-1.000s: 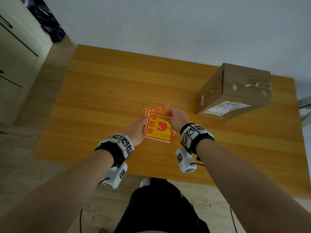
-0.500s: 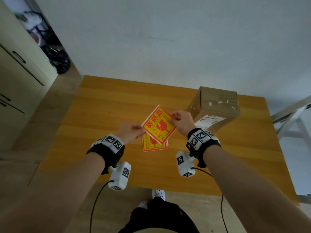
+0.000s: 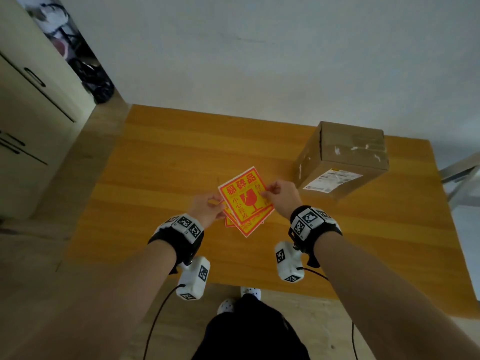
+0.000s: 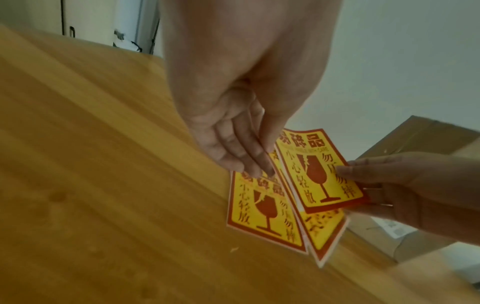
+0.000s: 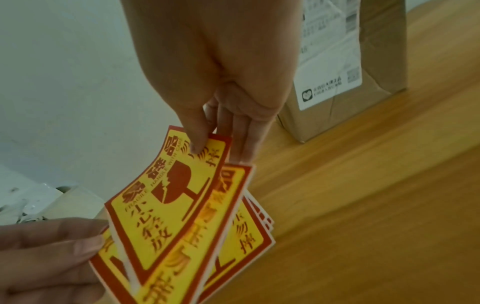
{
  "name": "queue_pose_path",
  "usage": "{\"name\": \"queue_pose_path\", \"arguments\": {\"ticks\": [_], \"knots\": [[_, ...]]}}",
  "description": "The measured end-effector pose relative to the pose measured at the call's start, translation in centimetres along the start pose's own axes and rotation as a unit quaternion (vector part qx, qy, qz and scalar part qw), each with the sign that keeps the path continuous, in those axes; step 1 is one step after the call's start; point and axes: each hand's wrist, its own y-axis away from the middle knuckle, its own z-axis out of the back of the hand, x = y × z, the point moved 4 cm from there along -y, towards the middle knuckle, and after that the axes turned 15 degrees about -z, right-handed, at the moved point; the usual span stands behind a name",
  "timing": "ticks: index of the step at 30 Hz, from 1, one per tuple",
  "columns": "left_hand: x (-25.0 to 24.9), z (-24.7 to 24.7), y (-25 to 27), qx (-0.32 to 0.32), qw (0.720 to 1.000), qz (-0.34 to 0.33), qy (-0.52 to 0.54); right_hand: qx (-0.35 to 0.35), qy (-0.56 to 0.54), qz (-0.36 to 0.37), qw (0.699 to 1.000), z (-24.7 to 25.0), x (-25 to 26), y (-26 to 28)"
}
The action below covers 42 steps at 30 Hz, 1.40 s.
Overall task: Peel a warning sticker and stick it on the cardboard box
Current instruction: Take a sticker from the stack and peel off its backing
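Observation:
I hold a yellow-and-red warning sticker [image 3: 245,201] in the air above the wooden table [image 3: 155,183], tilted like a diamond. My left hand [image 3: 219,203] pinches its left corner and my right hand [image 3: 265,192] pinches its right edge, thumb on the printed face [image 5: 197,148]. In the left wrist view my left fingers [image 4: 249,164] meet at the sticker's [image 4: 319,170] corner. A pile of like stickers [image 3: 230,222] lies on the table under it. The brown cardboard box [image 3: 345,157] stands at the far right. I cannot tell whether the sticker has come off its backing.
A white shipping label [image 3: 332,179] covers the box's near side. A pale cabinet [image 3: 31,113] stands left of the table, a white wall behind it. A metal frame [image 3: 462,175] pokes in at the right edge. My legs are at the table's near edge.
Both hands have lifted the top sticker off the pile and turned it to a diamond in the air. The pile stays on the table. My head has tilted up.

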Motion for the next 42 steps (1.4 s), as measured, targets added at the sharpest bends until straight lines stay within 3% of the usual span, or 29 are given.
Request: {"name": "queue_pose_path", "arguments": {"ticks": [8, 16, 22, 25, 30, 33, 37, 42], "knots": [[2.5, -1.0, -0.8, 0.031, 0.997, 0.043, -0.054, 0.024, -0.026, -0.013, 0.999, 0.0, -0.6, -0.5], [-1.4, -0.4, -0.1, 0.030, 0.995, -0.038, -0.088, 0.062, -0.045, -0.014, 0.997, 0.9, 0.4, 0.3], [-3.1, -0.1, 0.8, 0.056, 0.997, -0.055, -0.027, 0.052, -0.033, -0.002, 0.998, 1.3, 0.7, 0.8], [-3.7, 0.4, 1.3, 0.024, 0.998, -0.042, 0.043, 0.045, -0.015, 0.010, 0.999, 1.6, 0.9, 1.0], [-4.9, 0.9, 1.1, -0.004, 0.998, -0.052, 0.035, 0.014, 0.042, 0.028, 0.999, 1.8, 2.1, 1.9], [-5.4, 1.2, 0.7, -0.030, 0.998, -0.038, 0.037, -0.023, 0.102, 0.086, 0.991, 2.1, 3.9, 3.6], [-6.2, 0.8, 0.2, -0.044, 0.998, -0.034, 0.044, 0.064, 0.110, 0.157, 0.979, 1.0, 5.8, 5.7], [-7.0, -0.2, -0.3, -0.037, 0.997, -0.036, 0.049, 0.124, 0.110, 0.158, 0.973, -0.1, 6.2, 6.4]]}}
